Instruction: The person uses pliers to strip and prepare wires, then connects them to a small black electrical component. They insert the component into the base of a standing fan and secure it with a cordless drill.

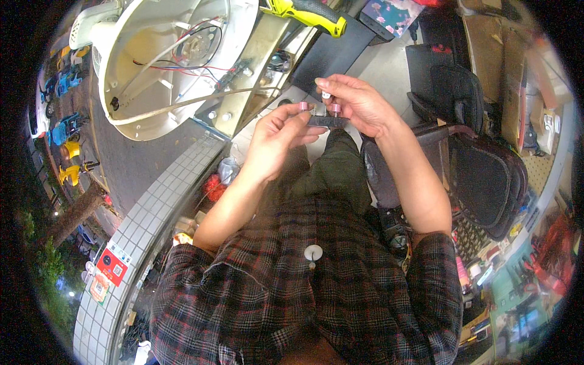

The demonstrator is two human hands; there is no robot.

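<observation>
Both of my hands are raised in front of my body around a short dark bar-shaped part (326, 121) with two small pink-topped cylinders on it. My left hand (281, 132) is closed on the bar's left end, with one pink cylinder (303, 106) at its fingertips. The other pink cylinder (335, 108) stands near the right end, beside my right hand (360, 103). Between its thumb and forefinger my right hand pinches a small white piece (326, 95), too small to name. Its lower fingers are by the bar's right end.
A large white plastic shell (164, 73) with exposed wires lies on a bench at the upper left. Near the top is a yellow-green and black tool (310, 15). A black chair (486, 182) is at the right, and a tiled ledge (146, 219) curves along the left.
</observation>
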